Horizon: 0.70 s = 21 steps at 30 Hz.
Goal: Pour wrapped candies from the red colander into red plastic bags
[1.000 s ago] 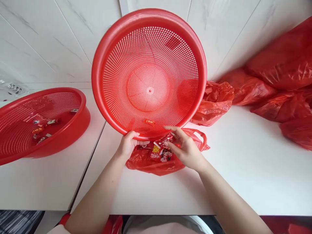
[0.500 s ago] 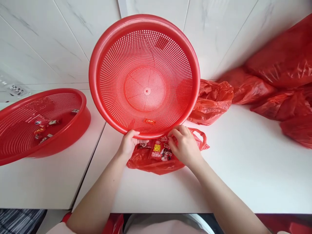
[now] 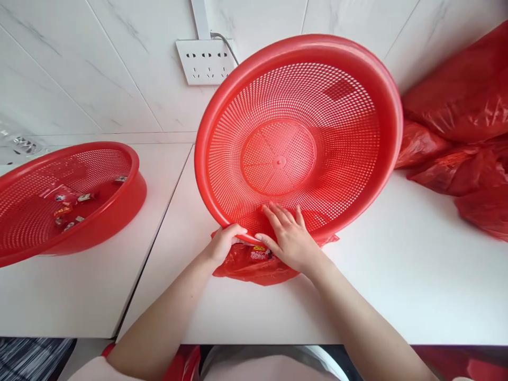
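A large red plastic colander [image 3: 273, 156] is tipped on its side, its open mouth toward me. My left hand [image 3: 224, 244] grips its lower rim, thumb on top. My right hand [image 3: 289, 235] reaches over the same rim, fingers spread and stretched along the inside of the lower wall. Whatever may lie beneath those fingers is hidden. Under the rim, a red plastic bag [image 3: 254, 272] lies on the table with a printed snack packet [image 3: 260, 255] showing in its mouth. The colander and hands cover most of the bag's contents.
A second red colander [image 3: 115, 211] on the left holds several small wrapped snacks [image 3: 63, 197]. Full red plastic bags [image 3: 460, 100] are piled at the right against the tiled wall. A power strip [image 3: 206, 61] hangs on the wall behind. A seam runs through the white tabletop [image 3: 397, 291].
The colander has swung to the right and tilted, uncovering the power strip. My right hand has moved from the bag into the colander. The small orange packet inside it is no longer visible.
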Tool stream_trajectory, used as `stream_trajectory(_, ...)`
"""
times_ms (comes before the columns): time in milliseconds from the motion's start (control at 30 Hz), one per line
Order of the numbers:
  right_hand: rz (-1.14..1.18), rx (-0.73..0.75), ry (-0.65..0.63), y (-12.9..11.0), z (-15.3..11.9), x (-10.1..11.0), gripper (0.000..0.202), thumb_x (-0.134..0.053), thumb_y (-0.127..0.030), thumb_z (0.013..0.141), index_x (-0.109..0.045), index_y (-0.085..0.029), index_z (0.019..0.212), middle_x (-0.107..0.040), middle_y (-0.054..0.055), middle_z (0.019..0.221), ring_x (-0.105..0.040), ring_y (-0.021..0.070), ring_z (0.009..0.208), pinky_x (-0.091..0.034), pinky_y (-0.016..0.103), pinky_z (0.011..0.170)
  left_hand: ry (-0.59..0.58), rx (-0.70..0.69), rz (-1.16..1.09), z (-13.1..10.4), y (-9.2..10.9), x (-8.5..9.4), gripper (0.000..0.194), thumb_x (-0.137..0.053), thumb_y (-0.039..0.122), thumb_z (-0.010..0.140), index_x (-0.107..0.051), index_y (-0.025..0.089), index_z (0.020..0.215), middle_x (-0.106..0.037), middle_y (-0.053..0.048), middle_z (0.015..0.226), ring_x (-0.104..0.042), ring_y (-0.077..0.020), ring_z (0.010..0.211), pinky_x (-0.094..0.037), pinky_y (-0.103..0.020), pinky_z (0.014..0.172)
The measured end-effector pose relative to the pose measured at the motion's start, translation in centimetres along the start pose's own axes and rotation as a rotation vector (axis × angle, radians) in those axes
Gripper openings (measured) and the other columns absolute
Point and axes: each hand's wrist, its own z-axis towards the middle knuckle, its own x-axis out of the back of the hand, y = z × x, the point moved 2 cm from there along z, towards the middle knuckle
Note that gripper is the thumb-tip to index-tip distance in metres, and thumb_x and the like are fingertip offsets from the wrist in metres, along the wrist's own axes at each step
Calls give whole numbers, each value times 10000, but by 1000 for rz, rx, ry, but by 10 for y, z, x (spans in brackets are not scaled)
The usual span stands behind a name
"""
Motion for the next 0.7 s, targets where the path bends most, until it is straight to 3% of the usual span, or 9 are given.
stream_trajectory(100, 180, 57, -73, 0, -1, 4, 497, -461, -452, 944, -484, -186, 1364, -567, 138, 1321, -546, 277, 1202, -433, 497, 1025, 24, -53, 15, 2, 2, 3, 190, -589, 281, 709, -688, 120, 714, -697, -87, 678, -677, -264, 716, -525, -376, 693)
stream_trajectory(167, 335, 89, -60, -2, -1, 11, 357, -464, -350, 958, -561, -222, 1276, -628, 93, 1222, -613, 226, 1083, -513, 394, 926, 38, -97, 7, 4, 5, 5, 202, -587, 283, 696, -697, 116, 728, -701, -93, 686, -679, -275, 743, -528, -380, 692)
stream_trajectory(333, 631, -18, 57, -4, -1, 18, 286, -449, -230, 954, -600, -253, 1196, -706, 35, 1047, -677, 185, 951, -540, 334, 847, 160, -218, -5, 8, 18, 16, 222, -605, 277, 664, -702, 105, 766, -722, -106, 772, -684, -281, 771, -540, -380, 698)
stream_trajectory(500, 809, -118, 6, -5, -2, 9, 246, -488, -247, 930, -620, -252, 1138, -718, 29, 1027, -679, 192, 981, -537, 357, 879, 251, -278, -54, 8, 30, 24, 225, -595, 272, 670, -688, 99, 779, -718, -108, 788, -684, -271, 783, -558, -378, 710)
stream_trajectory(600, 928, -150, -23, -6, -2, 8, 232, -513, -266, 919, -634, -243, 1116, -715, 34, 1043, -673, 184, 983, -532, 362, 897, 251, -236, -95, 7, 32, 26, 238, -585, 282, 669, -687, 99, 782, -715, -116, 778, -683, -290, 814, -564, -389, 718)
stream_trajectory(700, 1191, -211, -102, -7, 0, 6, 210, -570, -320, 895, -659, -215, 1054, -709, 45, 1027, -674, 164, 933, -537, 335, 876, 217, -197, -128, 7, 31, 28, 271, -586, 314, 676, -693, 102, 807, -720, -122, 785, -686, -310, 828, -564, -401, 722)
